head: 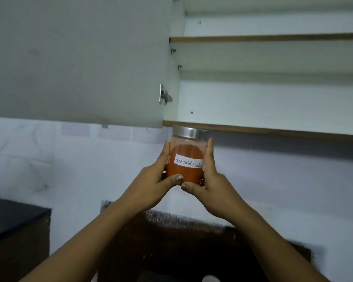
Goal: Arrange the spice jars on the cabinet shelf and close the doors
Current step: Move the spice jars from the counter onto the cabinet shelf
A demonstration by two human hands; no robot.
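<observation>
Below the shelf (273, 131), both hands grip jar (186, 159).

The jar (184, 159) was clear and glossy with a brushed metal lid (191, 132) and paper label (189, 161); the shelf (273, 130) edge looked wooden.

Only one cam here, wide-angle, worn on the head. It's tilted up at the wall cabinet (273, 102) from below its bottom shelf (273, 132). The open door (69, 58) fills the left, the cabinet's inside the right. The left hand (154, 180) and right hand (214, 180) reach in from the near edge, spice jar (189, 159) close, about centre.
</observation>
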